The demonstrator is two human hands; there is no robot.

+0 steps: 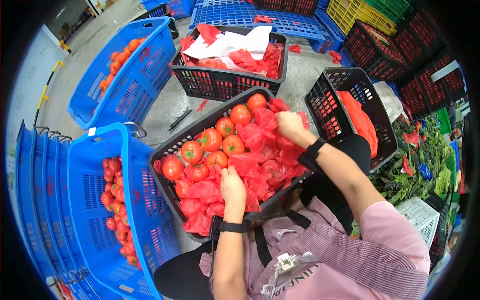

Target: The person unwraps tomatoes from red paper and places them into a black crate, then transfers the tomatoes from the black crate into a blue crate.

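Observation:
In front of me a black crate (162, 187) stands tilted, holding tomatoes (211, 140) in its far left half. Crumpled red plastic bags (265, 170) cover the near and right part of it. My left hand (233, 187) is closed on the red plastic beside the lower tomatoes, its fingertips partly hidden. At the crate's right side my right hand (294, 127) has its fingers wrapped in a bunched piece of the same red plastic. What lies beneath the plastic is hidden.
Blue baskets with tomatoes stand on the left, one near (100, 210) and one farther back (120, 75). Another black crate (227, 85) with red plastic and white paper stands ahead. A third crate (345, 100) is on my right, beside leafy greens (420, 160).

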